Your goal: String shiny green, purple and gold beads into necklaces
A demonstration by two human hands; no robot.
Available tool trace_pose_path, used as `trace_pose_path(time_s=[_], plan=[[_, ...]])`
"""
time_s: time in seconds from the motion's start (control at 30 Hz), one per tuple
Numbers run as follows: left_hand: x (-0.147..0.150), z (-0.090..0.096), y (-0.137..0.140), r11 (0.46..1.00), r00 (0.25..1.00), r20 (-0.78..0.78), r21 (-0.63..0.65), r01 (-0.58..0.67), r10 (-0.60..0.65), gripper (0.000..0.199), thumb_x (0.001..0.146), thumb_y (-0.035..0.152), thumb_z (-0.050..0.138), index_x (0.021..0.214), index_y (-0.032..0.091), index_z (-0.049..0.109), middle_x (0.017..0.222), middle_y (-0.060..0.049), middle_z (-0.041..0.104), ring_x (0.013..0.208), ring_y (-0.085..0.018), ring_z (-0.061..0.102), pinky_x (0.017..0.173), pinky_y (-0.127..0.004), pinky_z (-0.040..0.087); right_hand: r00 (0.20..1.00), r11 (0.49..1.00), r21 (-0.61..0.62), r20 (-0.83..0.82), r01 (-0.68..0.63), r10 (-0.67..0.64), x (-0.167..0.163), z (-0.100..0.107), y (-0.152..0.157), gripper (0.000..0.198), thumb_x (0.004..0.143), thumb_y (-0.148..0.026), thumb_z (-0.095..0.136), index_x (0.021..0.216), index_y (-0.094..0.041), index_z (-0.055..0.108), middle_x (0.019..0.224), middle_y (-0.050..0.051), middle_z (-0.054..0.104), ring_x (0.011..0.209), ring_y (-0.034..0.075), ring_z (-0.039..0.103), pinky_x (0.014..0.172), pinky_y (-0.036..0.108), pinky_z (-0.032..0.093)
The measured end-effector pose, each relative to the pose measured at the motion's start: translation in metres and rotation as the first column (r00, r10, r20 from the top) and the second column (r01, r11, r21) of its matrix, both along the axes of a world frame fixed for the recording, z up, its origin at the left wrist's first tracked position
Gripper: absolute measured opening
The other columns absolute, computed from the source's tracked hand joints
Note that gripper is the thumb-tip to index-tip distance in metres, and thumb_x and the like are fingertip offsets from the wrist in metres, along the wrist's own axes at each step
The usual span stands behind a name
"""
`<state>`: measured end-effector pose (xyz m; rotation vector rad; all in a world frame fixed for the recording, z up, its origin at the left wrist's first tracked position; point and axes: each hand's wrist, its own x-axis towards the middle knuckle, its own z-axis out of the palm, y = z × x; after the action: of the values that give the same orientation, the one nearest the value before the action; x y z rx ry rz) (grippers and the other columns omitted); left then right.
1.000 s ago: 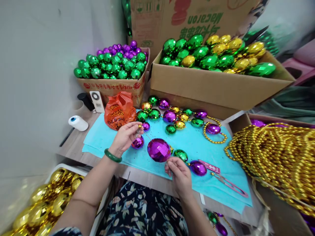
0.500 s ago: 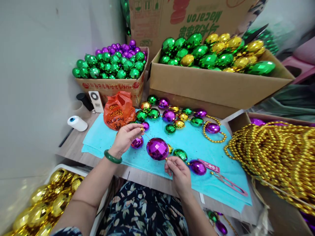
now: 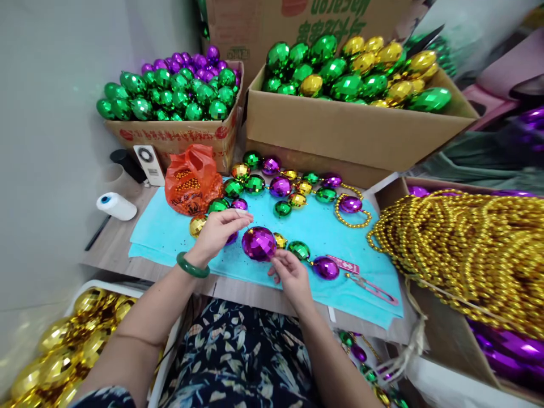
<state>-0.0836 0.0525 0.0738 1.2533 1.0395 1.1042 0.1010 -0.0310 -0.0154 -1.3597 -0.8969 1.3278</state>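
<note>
A large faceted purple bead is between my hands, over the turquoise towel. My left hand, a green bangle on its wrist, is closed in a pinch on a thin string at the bead's upper left. A tiny gold bead sits against that end. My right hand has its fingertips closed on the purple bead's lower right end. From there a gold bead, a green bead and another purple bead run rightward in a strand.
Boxes of green and purple beads and green and gold beads stand behind. A red bag, white thread spool and pink-handled snips lie around the towel. Gold bead chains fill the right box; gold balls fill a tub.
The tiny gold bead has gone from my left fingertips down to the large purple bead. My left hand is closer to that bead. The whole view has shifted slightly.
</note>
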Motion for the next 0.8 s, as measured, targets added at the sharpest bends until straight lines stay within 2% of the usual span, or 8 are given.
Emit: trace_pose_path(time_s=[0.1, 0.17, 0.27, 0.37, 0.53, 0.63, 0.7, 0.8], plan=[[0.001, 0.014, -0.001, 0.997, 0.997, -0.083, 0.077, -0.005, 0.011, 0.007, 0.072, 0.024, 0.071, 0.071, 0.019, 0.076, 0.080, -0.005, 0.072, 0.078, -0.017, 0.063, 0.072, -0.027, 0.050, 0.952, 0.983, 0.157, 0.275, 0.096, -0.136, 0.009, 0.010, 0.004, 0.022, 0.077, -0.037, 0.065, 0.088, -0.018, 0.065, 0.076, 0.004, 0.067, 0.054, 0.013, 0.053, 0.051, 0.026, 0.046], [0.003, 0.027, -0.002, 0.998, 0.996, -0.087, 0.061, -0.005, 0.011, 0.008, 0.072, 0.024, 0.070, 0.072, 0.018, 0.075, 0.079, -0.005, 0.071, 0.067, -0.014, 0.062, 0.060, -0.026, 0.049, 0.927, 0.958, 0.272, 0.328, 0.095, -0.185, 0.009, 0.025, 0.009, 0.020, 0.080, -0.035, 0.063, 0.091, -0.019, 0.067, 0.088, 0.007, 0.069, 0.064, 0.015, 0.057, 0.059, 0.029, 0.049], [0.007, 0.048, -0.002, 0.998, 0.999, -0.037, 0.070, -0.007, 0.010, 0.009, 0.073, 0.024, 0.069, 0.072, 0.017, 0.074, 0.074, -0.004, 0.070, 0.059, -0.012, 0.060, 0.054, -0.024, 0.047, 0.967, 0.947, 0.319, 0.252, -0.038, -0.046, -0.003, 0.052, 0.020, 0.023, 0.080, -0.034, 0.063, 0.099, -0.020, 0.068, 0.097, 0.007, 0.070, 0.066, 0.014, 0.059, 0.060, 0.029, 0.049], [0.008, 0.065, -0.001, 0.991, 1.000, 0.003, 0.130, -0.029, 0.029, 0.010, 0.073, 0.027, 0.071, 0.074, 0.017, 0.074, 0.070, -0.003, 0.067, 0.057, -0.011, 0.060, 0.055, -0.024, 0.048, 0.986, 0.948, 0.285, 0.122, -0.142, 0.111, -0.018, 0.069, 0.034, 0.023, 0.077, -0.035, 0.066, 0.093, -0.019, 0.068, 0.082, 0.005, 0.070, 0.055, 0.012, 0.056, 0.051, 0.025, 0.046], [-0.005, 0.080, 0.010, 0.978, 0.998, 0.033, 0.201, -0.061, 0.056, 0.023, 0.076, 0.038, 0.070, 0.083, 0.017, 0.073, 0.071, -0.003, 0.066, 0.060, -0.012, 0.061, 0.056, -0.026, 0.049, 0.994, 0.962, 0.248, 0.027, -0.112, 0.108, -0.024, 0.073, 0.045, 0.022, 0.074, -0.037, 0.067, 0.080, -0.017, 0.064, 0.059, 0.000, 0.062, 0.048, 0.010, 0.054, 0.042, 0.021, 0.040], [-0.020, 0.070, 0.028, 0.981, 0.996, -0.072, 0.191, -0.040, 0.054, 0.032, 0.081, 0.045, 0.062, 0.093, 0.017, 0.071, 0.080, -0.005, 0.068, 0.066, -0.015, 0.063, 0.061, -0.028, 0.050, 0.999, 0.960, 0.275, -0.009, -0.047, 0.052, -0.016, 0.074, 0.045, 0.020, 0.074, -0.036, 0.067, 0.080, -0.017, 0.064, 0.058, -0.001, 0.062, 0.047, 0.010, 0.054, 0.040, 0.021, 0.038], [-0.031, 0.051, 0.045, 0.981, 0.954, -0.290, 0.195, -0.013, 0.070, 0.030, 0.082, 0.042, 0.060, 0.095, 0.017, 0.071, 0.084, -0.007, 0.069, 0.073, -0.017, 0.063, 0.067, -0.030, 0.050, 0.999, 0.957, 0.291, -0.034, 0.013, -0.003, -0.010, 0.076, 0.045, 0.018, 0.074, -0.034, 0.068, 0.080, -0.017, 0.063, 0.058, -0.001, 0.062, 0.047, 0.010, 0.054, 0.040, 0.020, 0.038], [-0.044, 0.012, 0.067, 0.976, 0.739, -0.667, 0.209, 0.064, 0.095, 0.019, 0.075, 0.031, 0.068, 0.088, 0.018, 0.072, 0.092, -0.009, 0.070, 0.092, -0.025, 0.062, 0.084, -0.036, 0.046, 0.997, 0.949, 0.307, -0.052, 0.067, -0.054, -0.004, 0.084, 0.046, 0.018, 0.075, -0.033, 0.068, 0.082, -0.018, 0.063, 0.059, -0.001, 0.062, 0.048, 0.011, 0.055, 0.040, 0.021, 0.038]])
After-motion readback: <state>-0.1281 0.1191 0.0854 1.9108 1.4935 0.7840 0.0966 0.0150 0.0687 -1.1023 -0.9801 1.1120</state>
